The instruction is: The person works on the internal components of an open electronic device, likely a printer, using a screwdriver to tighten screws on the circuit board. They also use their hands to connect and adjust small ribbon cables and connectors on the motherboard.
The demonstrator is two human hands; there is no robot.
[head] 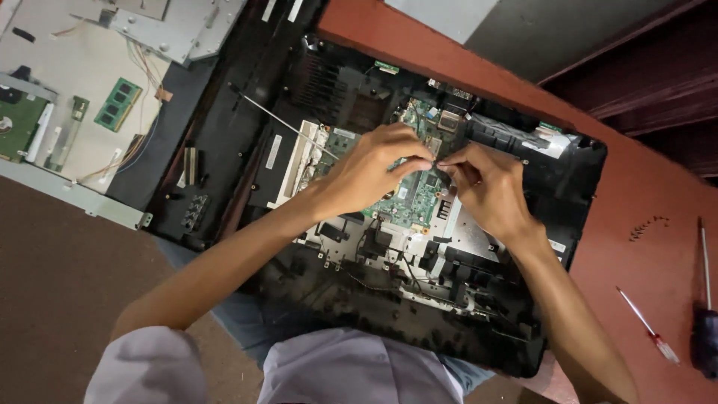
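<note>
Pinching together over a green circuit board (410,196), the left hand (372,173) and right hand (488,188) were seen with fingertips pressed on a small part, too tiny to be identified. The board was seated inside an opened black computer case (568,194) on a red table (636,187). Two screwdrivers (648,326) and loose screws (648,224) were laid to the right.

Bare red table (636,187) lies open right of the black chassis (523,150), past screws (648,227) and screwdrivers (649,328)

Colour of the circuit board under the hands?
Green circuit board, seen in the head view, beneath left hand and right hand.
</note>
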